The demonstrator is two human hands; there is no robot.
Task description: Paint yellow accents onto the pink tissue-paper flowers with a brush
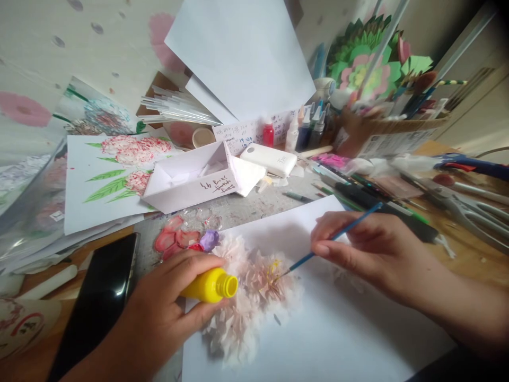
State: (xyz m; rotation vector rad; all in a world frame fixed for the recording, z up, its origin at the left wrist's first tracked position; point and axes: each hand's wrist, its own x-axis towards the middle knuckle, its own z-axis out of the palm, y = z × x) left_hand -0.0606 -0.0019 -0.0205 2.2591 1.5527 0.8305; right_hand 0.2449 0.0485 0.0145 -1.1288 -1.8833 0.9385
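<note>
My left hand [175,297] is wrapped round an uncapped yellow paint bottle [210,285], tilted on its side with its mouth facing right. Between the fingers of my right hand [358,249] is a thin blue paintbrush [338,233]. Its tip touches the centre of a pale pink paper flower [268,289], where yellow strokes show. More ruffled, white-pink petals [234,331] lie below and above that flower, all on a white sheet of paper [338,334]. The bottle's mouth is just left of the flower.
Left of the sheet lie a black phone [101,292] and a palette with red and purple paint [178,236]. Behind stand a white paper box [191,185], a white power bank [268,159] and several paint bottles [292,132]. Pens, brushes and scissors [473,212] crowd the right side.
</note>
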